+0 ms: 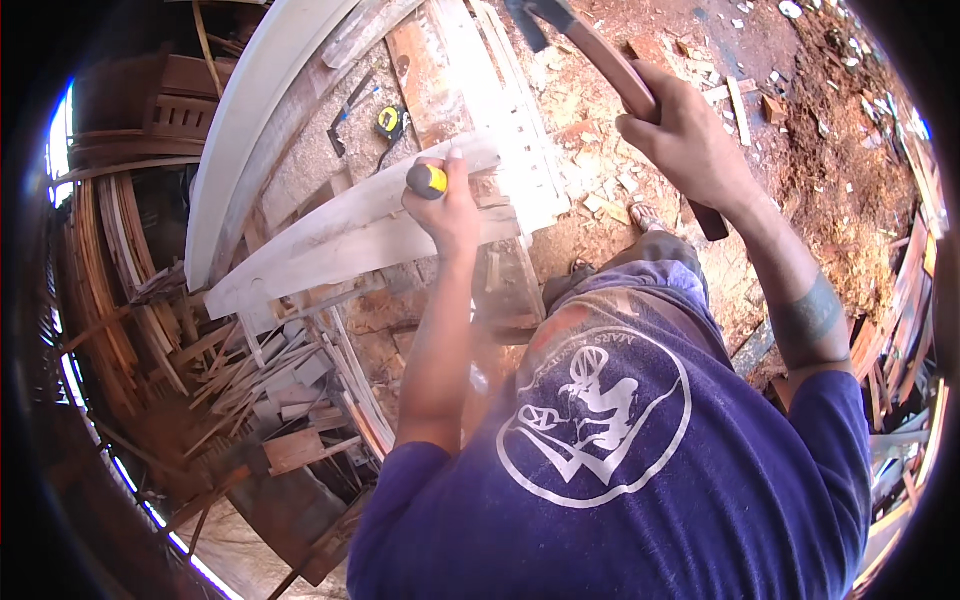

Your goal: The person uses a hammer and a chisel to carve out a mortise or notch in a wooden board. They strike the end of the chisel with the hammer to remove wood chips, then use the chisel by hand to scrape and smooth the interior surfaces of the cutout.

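We are missing the lower part of the yellow-and-black tool handle (pixel 428 181), hidden by the left hand (pixel 448 215), so we are not making out its working end or whether it is touching the pale board (pixel 330 235); the hammer (pixel 608 62) is having its head partly cut off by the top edge. The left fingers are clasping the tool handle, its end showing above the fist; the fingers of the right hand (pixel 690 150) are gripping the hammer, whose butt is showing below the wrist. The tool handle is pointing up toward us, foreshortened, while the hammer is slanting from upper left to lower right. The board is lying beneath the left hand, stretching from lower left to upper right.
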Action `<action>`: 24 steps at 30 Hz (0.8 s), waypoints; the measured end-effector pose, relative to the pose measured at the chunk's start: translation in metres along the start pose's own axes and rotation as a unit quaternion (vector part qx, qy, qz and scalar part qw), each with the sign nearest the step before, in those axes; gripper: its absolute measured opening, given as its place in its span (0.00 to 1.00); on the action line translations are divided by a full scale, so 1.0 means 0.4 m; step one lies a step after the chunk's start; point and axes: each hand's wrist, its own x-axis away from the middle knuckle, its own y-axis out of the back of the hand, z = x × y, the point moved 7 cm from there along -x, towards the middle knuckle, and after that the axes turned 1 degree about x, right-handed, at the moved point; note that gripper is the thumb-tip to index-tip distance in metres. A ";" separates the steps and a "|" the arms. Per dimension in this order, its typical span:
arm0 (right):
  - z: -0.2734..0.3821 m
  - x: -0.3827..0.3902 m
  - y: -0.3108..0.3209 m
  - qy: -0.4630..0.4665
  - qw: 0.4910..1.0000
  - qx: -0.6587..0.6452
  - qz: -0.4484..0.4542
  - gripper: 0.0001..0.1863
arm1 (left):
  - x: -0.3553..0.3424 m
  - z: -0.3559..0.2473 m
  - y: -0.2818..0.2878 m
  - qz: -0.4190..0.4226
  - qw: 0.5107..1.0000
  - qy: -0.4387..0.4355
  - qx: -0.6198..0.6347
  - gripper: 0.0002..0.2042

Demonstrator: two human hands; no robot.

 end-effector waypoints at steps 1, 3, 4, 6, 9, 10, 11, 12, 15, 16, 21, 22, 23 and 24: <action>-0.025 -0.002 -0.002 -0.048 0.999 -0.017 0.019 0.10 | -0.011 -0.004 0.008 0.084 0.996 -0.020 0.030 0.10; -0.072 0.004 0.007 -0.095 0.995 -0.028 0.033 0.13 | -0.056 0.036 0.067 0.179 0.960 0.023 0.212 0.10; -0.087 -0.002 0.020 -0.090 0.995 -0.024 0.027 0.14 | -0.085 0.078 0.109 0.229 0.881 0.104 0.401 0.11; -0.107 0.007 0.024 -0.091 0.995 -0.034 0.003 0.13 | -0.083 0.095 0.145 0.207 0.880 0.099 0.415 0.12; -0.150 0.016 0.056 -0.163 0.984 -0.067 0.010 0.13 | -0.088 0.108 0.140 0.154 0.888 0.113 0.417 0.11; -0.148 0.022 0.056 -0.160 0.985 -0.068 0.009 0.13 | -0.074 0.074 0.116 0.154 0.889 0.110 0.417 0.11; -0.149 0.029 0.057 -0.157 0.985 -0.076 -0.004 0.13 | -0.041 0.029 0.096 0.137 0.938 0.053 0.315 0.10; -0.153 0.037 0.066 -0.157 0.984 -0.084 -0.021 0.13 | -0.017 -0.025 0.075 0.122 0.970 -0.006 0.209 0.09; -0.169 0.054 0.038 -0.177 0.981 -0.074 0.011 0.12 | -0.015 -0.139 0.025 0.153 0.967 -0.041 0.201 0.09; -0.170 0.048 0.031 -0.171 0.982 -0.074 0.016 0.12 | -0.034 -0.158 0.014 0.152 0.949 -0.015 0.277 0.10; -0.163 0.062 0.003 -0.147 0.986 -0.066 0.042 0.11 | -0.057 -0.107 0.044 0.162 0.958 0.013 0.236 0.11; -0.162 0.062 -0.001 -0.156 0.985 -0.063 0.046 0.11 | -0.057 -0.095 0.042 0.158 0.958 0.021 0.239 0.11; -0.162 0.062 -0.004 -0.165 0.983 -0.059 0.050 0.11 | -0.059 -0.085 0.040 0.155 0.958 0.028 0.241 0.11; -0.158 0.060 -0.003 -0.163 0.984 -0.058 0.051 0.11 | -0.061 -0.082 0.038 0.153 0.958 0.028 0.242 0.11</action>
